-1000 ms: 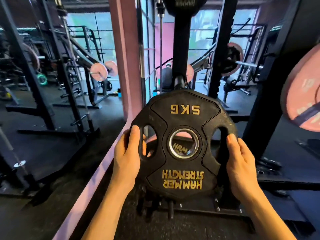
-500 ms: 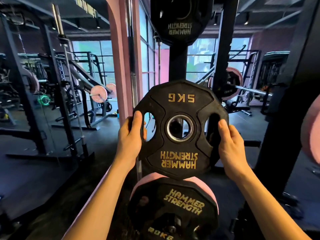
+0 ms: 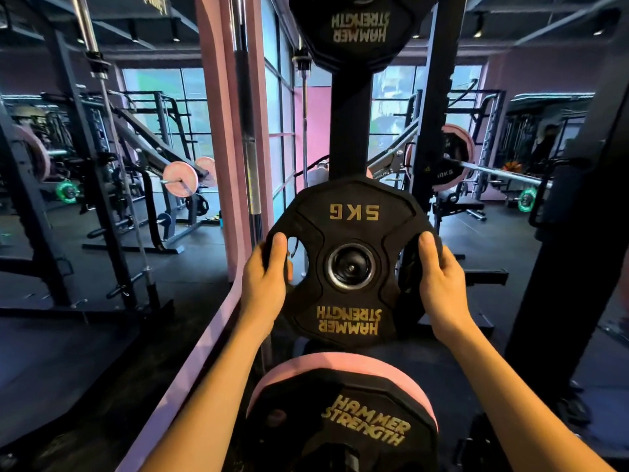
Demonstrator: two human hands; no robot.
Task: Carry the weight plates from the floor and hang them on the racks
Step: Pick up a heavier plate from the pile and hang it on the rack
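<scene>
Both hands are clamped on the black rubber-coated 5 kg weight plate (image 3: 352, 262) with gold lettering, the left hand (image 3: 263, 284) gripping through its left cut-out and the right hand (image 3: 442, 284) through its right, holding it upright against the black steel rack post (image 3: 350, 131). The rack's round black peg (image 3: 350, 267) shows end-on inside the plate's steel-ringed centre hole, so the hanging step seems under way, between a larger black plate (image 3: 357, 25) above and a pink-rimmed black plate (image 3: 343, 417) below. Next, I judge, the plate needs pushing squarely back along the peg before either grip loosens.
</scene>
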